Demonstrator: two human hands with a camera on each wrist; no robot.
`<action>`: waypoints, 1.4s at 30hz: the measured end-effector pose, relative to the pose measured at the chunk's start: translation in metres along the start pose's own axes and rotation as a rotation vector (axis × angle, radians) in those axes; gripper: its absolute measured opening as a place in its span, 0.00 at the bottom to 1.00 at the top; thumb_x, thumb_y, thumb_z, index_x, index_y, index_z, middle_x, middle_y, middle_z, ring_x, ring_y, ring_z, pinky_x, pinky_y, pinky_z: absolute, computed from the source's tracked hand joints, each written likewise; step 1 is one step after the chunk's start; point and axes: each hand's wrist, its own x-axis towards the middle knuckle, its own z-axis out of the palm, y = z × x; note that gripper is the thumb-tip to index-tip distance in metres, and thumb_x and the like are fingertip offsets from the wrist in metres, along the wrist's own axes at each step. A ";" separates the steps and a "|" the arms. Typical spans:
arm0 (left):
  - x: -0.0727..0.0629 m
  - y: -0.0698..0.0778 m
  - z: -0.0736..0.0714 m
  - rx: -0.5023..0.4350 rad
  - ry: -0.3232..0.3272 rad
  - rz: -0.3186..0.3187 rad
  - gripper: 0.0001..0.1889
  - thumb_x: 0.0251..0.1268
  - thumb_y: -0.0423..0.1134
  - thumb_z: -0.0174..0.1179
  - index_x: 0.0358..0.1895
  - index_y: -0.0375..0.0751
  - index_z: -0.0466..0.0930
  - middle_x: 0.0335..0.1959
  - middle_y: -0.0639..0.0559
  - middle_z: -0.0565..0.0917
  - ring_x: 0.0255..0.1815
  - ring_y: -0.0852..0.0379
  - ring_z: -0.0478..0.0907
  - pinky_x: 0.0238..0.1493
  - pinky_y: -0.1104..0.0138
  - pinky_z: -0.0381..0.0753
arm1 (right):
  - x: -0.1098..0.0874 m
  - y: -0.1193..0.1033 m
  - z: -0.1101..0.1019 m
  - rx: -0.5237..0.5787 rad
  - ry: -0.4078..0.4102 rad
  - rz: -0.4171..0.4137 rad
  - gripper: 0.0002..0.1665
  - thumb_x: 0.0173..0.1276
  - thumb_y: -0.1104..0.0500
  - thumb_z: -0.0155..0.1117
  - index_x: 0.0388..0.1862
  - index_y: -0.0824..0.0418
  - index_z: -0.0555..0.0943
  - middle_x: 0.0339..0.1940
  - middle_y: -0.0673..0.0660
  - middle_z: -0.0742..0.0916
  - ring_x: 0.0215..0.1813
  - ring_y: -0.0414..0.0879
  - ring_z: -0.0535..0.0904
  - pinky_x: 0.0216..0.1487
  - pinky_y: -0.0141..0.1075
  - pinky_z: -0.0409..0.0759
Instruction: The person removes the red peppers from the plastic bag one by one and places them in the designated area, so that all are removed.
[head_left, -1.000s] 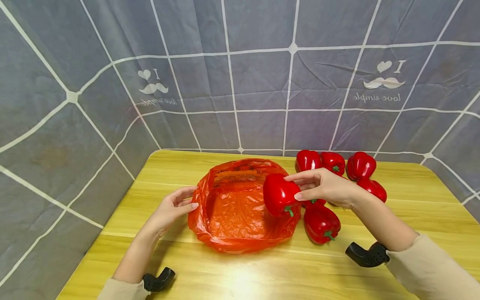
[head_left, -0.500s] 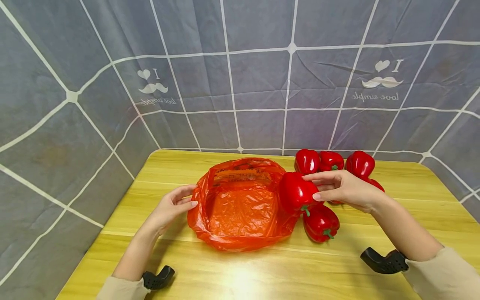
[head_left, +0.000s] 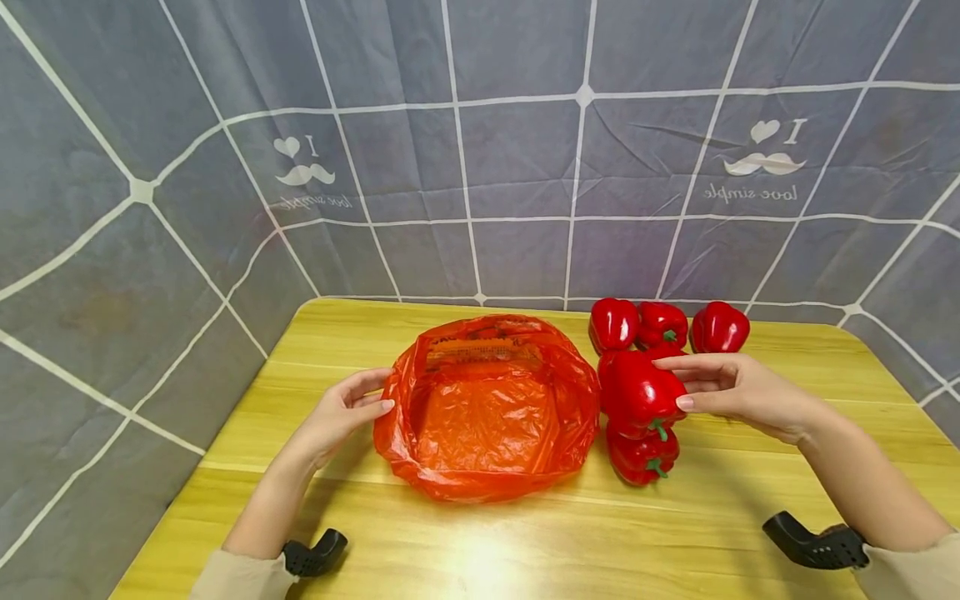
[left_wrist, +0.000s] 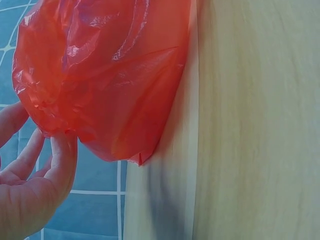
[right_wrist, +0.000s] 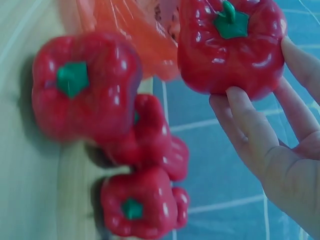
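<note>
My left hand (head_left: 348, 417) grips the left side of a thin red plastic bag (head_left: 397, 454), thumb and fingertips at its crumpled edge. The bag stands with its mouth spread wide and shows bare red film inside. To its right, my right hand (head_left: 753, 396) holds a glossy red bell pepper (head_left: 637, 392) by its side, fingertips and thumb against the skin. Its green stem points toward me. In the right wrist view, the held bell pepper (right_wrist: 232, 55) is clear of the table. Below it in the head view lies another bell pepper (head_left: 641, 457), partly covered.
Several more red bell peppers lie behind the held one, including one at the back (head_left: 613, 325) and one farther right (head_left: 718, 327). A grey cloth with white lines (head_left: 517, 167) hangs behind the wooden table (head_left: 420, 550).
My right hand has moved right with the bell pepper, from over the bag's right side to above the loose peppers. My left hand stays at the bag's left edge.
</note>
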 end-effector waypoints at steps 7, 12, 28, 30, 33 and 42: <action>0.001 0.003 -0.001 -0.007 -0.011 0.005 0.26 0.63 0.27 0.56 0.63 0.23 0.61 0.59 0.32 0.69 0.46 0.63 0.77 0.48 0.70 0.77 | -0.027 0.011 -0.027 0.043 -0.049 -0.049 0.31 0.67 0.75 0.48 0.63 0.50 0.73 0.54 0.49 0.82 0.51 0.45 0.80 0.48 0.37 0.79; 0.000 0.004 0.000 -0.014 -0.013 0.006 0.26 0.64 0.29 0.55 0.63 0.23 0.60 0.59 0.32 0.69 0.47 0.63 0.76 0.48 0.69 0.77 | -0.042 0.024 -0.041 0.073 -0.100 -0.067 0.32 0.68 0.77 0.44 0.66 0.54 0.70 0.57 0.50 0.81 0.54 0.45 0.78 0.51 0.35 0.78; 0.001 0.001 0.000 -0.029 -0.017 0.006 0.26 0.64 0.28 0.54 0.64 0.23 0.60 0.56 0.38 0.72 0.47 0.63 0.76 0.47 0.71 0.77 | -0.074 0.067 -0.055 0.074 -0.077 0.001 0.33 0.69 0.76 0.43 0.64 0.47 0.72 0.55 0.46 0.81 0.53 0.43 0.79 0.50 0.32 0.77; 0.001 0.001 -0.001 -0.028 -0.015 0.010 0.26 0.64 0.28 0.54 0.63 0.23 0.60 0.55 0.38 0.72 0.47 0.63 0.76 0.48 0.71 0.77 | -0.075 0.073 -0.056 0.104 -0.099 0.007 0.33 0.69 0.76 0.42 0.64 0.47 0.72 0.56 0.47 0.81 0.53 0.43 0.79 0.51 0.33 0.77; 0.000 0.001 -0.001 -0.028 -0.019 0.012 0.26 0.64 0.28 0.55 0.63 0.23 0.60 0.56 0.37 0.72 0.46 0.62 0.76 0.48 0.71 0.77 | -0.077 0.081 -0.055 0.155 -0.117 0.013 0.32 0.70 0.76 0.41 0.65 0.48 0.71 0.57 0.49 0.81 0.54 0.45 0.78 0.52 0.34 0.77; 0.001 0.002 0.000 -0.028 -0.012 0.007 0.26 0.64 0.28 0.55 0.63 0.23 0.60 0.56 0.37 0.72 0.46 0.63 0.76 0.48 0.71 0.76 | -0.073 0.094 -0.047 0.170 -0.106 0.059 0.30 0.70 0.73 0.43 0.64 0.49 0.72 0.56 0.46 0.81 0.55 0.43 0.78 0.52 0.34 0.76</action>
